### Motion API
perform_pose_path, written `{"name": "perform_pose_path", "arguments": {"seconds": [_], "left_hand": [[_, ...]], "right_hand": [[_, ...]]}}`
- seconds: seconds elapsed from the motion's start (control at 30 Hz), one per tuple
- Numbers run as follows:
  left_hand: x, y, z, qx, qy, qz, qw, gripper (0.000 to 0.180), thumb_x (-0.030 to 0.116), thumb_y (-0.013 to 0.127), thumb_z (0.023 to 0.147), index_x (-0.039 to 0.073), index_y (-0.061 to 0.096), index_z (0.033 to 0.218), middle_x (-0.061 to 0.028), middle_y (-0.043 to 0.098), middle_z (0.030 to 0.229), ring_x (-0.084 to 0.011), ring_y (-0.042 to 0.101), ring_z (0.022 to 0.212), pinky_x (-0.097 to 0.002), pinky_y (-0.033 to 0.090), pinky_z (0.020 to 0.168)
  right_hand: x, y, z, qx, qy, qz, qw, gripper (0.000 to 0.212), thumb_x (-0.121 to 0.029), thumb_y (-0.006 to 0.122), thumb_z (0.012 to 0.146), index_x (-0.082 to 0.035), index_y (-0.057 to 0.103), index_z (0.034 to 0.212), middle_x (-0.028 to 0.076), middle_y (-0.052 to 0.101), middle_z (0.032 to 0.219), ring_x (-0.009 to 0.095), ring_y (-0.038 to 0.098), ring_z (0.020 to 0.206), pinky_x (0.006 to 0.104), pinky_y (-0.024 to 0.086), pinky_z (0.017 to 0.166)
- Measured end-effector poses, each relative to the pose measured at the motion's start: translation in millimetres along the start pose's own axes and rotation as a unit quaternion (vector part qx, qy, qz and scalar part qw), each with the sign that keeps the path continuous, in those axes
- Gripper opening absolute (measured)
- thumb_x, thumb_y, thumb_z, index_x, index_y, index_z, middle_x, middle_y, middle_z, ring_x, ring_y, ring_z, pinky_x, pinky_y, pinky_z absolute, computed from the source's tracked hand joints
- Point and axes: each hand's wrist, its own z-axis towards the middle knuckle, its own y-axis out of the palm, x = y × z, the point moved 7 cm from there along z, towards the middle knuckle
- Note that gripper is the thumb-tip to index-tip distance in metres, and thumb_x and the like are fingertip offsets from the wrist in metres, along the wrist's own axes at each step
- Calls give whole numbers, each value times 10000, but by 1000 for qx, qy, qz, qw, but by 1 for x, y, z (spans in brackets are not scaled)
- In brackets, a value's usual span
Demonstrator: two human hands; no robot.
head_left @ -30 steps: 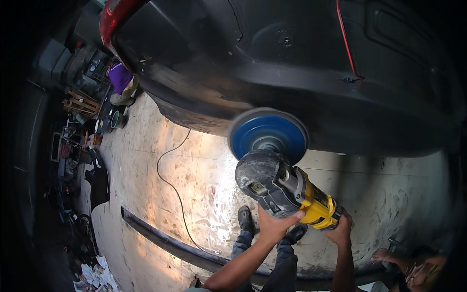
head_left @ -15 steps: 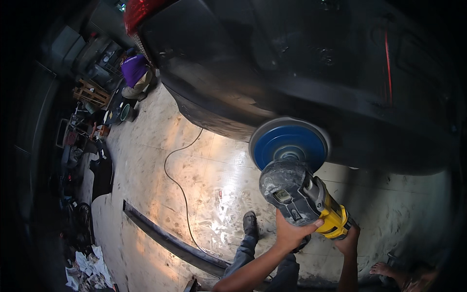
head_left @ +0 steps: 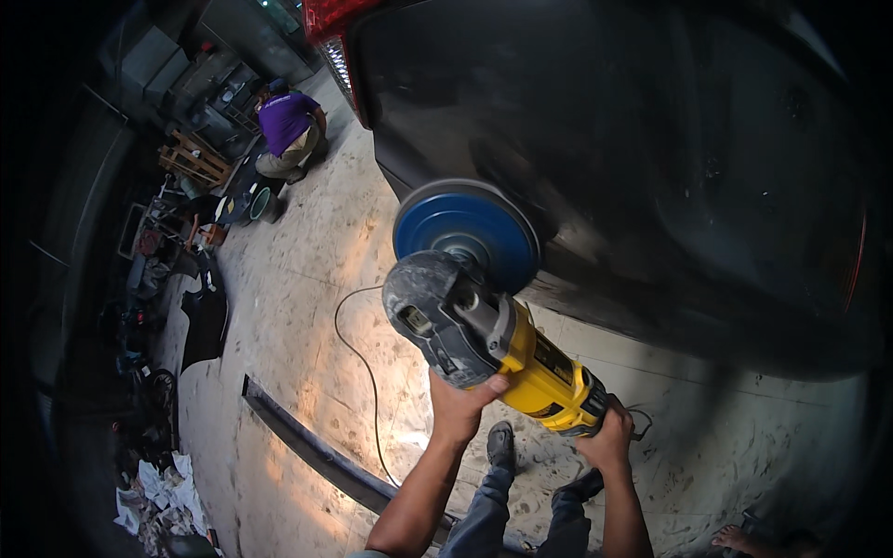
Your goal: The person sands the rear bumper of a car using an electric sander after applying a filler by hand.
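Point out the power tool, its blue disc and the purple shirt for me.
Power tool point(head_left: 525, 359): head view, on its yellow body.
Blue disc point(head_left: 478, 219): head view, on its flat face.
Purple shirt point(head_left: 286, 123): head view, on its back.

The bucket point(head_left: 266, 205) stands left of the polisher point(head_left: 519, 355)

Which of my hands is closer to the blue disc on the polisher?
Left. Your left hand grips the polisher by its dark head, below the blue disc; your right hand holds the rear end, farther away.

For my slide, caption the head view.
Left hand and right hand grip a yellow rotary polisher, blue disc at dark car bodywork.
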Motion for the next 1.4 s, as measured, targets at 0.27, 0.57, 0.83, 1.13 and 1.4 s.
{"name": "perform_pose_path", "arguments": {"seconds": [0.27,0.57,0.83,1.13,1.4], "left_hand": [[60,-41,79,7,47,-46,998,752,251,808,669,15,397,1253,-103,513,1190,-218,510,1100,-346,389,971],[60,-49,99,-8,76,-62,995,792,319,797,668,0,390,1268,-115,514,1206,-242,508,1115,-361,389,976],[-4,-11,29,-13,65,-59,996,924,339,842,610,10,342,1314,-103,492,1254,-246,495,1156,-388,380,1012],[-67,53,-52,1,18,-123,992,770,186,872,593,0,460,1217,-59,552,1133,-186,539,1027,-321,417,930],[-99,98,-98,-11,-12,-17,1000,683,189,864,577,-14,523,1132,-69,587,1060,-174,557,962,-310,447,871]], "right_hand": [[-85,40,62,-31,-18,-3,999,307,-95,711,603,-31,578,871,159,609,833,386,593,814,439,482,698],[-80,64,86,-43,-46,31,998,452,-63,674,594,-66,572,1033,167,583,929,379,589,828,424,499,730],[-17,8,51,24,-73,20,997,311,-50,694,551,-39,610,850,121,608,855,358,616,768,405,501,676],[62,-65,22,26,-104,13,994,341,-25,693,533,-21,625,867,123,593,864,327,613,776,376,501,690],[110,-117,7,26,-117,12,993,347,-65,730,524,-25,629,853,112,597,869,308,620,799,367,504,699]]}}
